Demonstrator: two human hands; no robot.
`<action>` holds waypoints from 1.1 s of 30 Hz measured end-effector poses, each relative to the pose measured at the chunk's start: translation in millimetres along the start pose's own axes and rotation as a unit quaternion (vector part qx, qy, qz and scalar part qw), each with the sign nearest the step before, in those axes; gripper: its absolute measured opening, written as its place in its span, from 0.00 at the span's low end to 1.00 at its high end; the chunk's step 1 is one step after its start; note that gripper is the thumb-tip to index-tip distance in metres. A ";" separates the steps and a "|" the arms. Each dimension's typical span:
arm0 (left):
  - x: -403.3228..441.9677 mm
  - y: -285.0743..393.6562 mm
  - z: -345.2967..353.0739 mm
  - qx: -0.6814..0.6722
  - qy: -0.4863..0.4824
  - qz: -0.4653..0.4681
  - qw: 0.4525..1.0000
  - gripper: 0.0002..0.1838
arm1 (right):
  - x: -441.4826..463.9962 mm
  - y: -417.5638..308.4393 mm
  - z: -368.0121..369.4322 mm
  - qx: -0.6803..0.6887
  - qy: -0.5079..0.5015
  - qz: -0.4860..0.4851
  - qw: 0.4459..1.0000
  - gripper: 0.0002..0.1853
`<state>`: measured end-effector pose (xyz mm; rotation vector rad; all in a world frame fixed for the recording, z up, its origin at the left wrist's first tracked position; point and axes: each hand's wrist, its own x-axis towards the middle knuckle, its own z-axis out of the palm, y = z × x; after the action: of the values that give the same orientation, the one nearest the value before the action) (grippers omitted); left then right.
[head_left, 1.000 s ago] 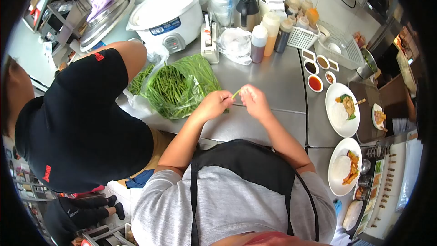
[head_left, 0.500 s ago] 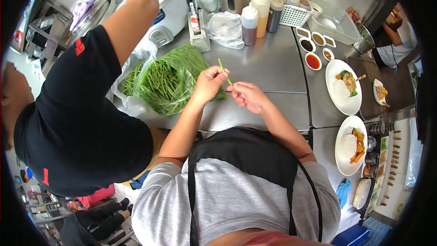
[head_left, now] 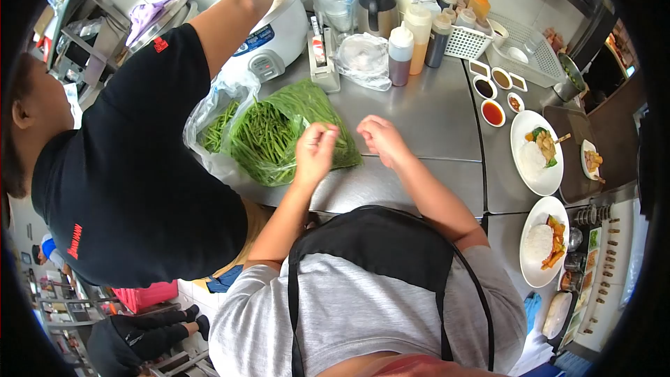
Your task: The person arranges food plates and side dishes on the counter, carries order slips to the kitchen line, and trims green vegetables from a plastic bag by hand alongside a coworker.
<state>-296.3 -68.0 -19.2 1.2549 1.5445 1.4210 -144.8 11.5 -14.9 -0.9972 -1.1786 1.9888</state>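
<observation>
Holding left hand (head_left: 315, 153) over the right side of an open green-tinted plastic bag (head_left: 312, 98), with fingers curled shut and thumb pressed to the index finger. Holding right hand (head_left: 382, 139) apart from it, over the steel counter (head_left: 433, 115), also curled shut with thumb against the index side. Can't tell whether either grips a small piece. Seeing green beans (head_left: 269, 129) heaped in the bag's mouth, left of both hands, plus more in a clear bag (head_left: 244, 87) just beside it. Spotting a co-worker's arm (head_left: 234, 19) reaching over the white cooker (head_left: 279, 35) behind the bags. Noting squeeze bottles (head_left: 400, 59) and a white basket (head_left: 466, 43) farther back, sauce dishes (head_left: 493, 113) to the right, then two oval plates (head_left: 544, 185) with rice and cooked food.
</observation>
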 end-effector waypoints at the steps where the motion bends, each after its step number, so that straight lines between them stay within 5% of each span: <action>1: 0.0 -2.6 -12.9 -0.034 0.037 -0.023 0.998 0.05 | 5.8 -7.2 10.0 -0.037 -0.013 -0.011 0.999 0.05; 3: 1.8 -8.2 -40.4 -0.081 0.115 -0.050 0.989 0.06 | 31.0 -2.6 37.8 -0.202 -0.021 -0.233 0.951 0.06; 8: 3.4 -18.8 -99.3 -0.094 0.282 -0.053 0.953 0.07 | 66.6 -4.8 115.8 -0.421 -0.055 -0.345 0.837 0.09; 12: 23.8 11.9 -114.7 0.086 0.387 -0.022 0.918 0.08 | 73.4 6.2 139.0 -0.622 -0.149 -0.190 0.745 0.14; 15: 53.8 -16.2 -145.8 0.292 0.261 0.083 0.916 0.10 | 75.8 15.3 129.6 -0.516 -0.104 -0.307 0.792 0.14; 19: 104.0 -34.2 -145.9 0.506 0.203 -0.085 0.834 0.12 | 59.0 -1.7 105.6 -0.466 -0.079 -0.355 0.807 0.13; 23: 119.9 -36.9 -134.1 0.506 0.182 -0.123 0.834 0.14 | 43.5 -2.6 77.4 -0.431 -0.084 -0.338 0.833 0.11; 26: 120.8 -26.0 -134.2 0.451 0.182 -0.011 0.873 0.13 | 37.8 -5.5 61.8 -0.407 -0.075 -0.314 0.855 0.11; 29: 113.1 9.8 -120.6 0.430 0.176 -0.052 0.884 0.13 | 40.8 -7.9 52.6 -0.399 -0.065 -0.299 0.864 0.11; 33: 91.6 37.4 -99.5 0.412 0.154 0.096 0.893 0.14 | 38.7 -25.8 57.0 -0.399 -0.010 -0.375 0.836 0.12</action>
<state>-409.3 -15.5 45.5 1.7527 2.4529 1.1281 -209.9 28.1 15.2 -0.6703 -2.0838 0.8651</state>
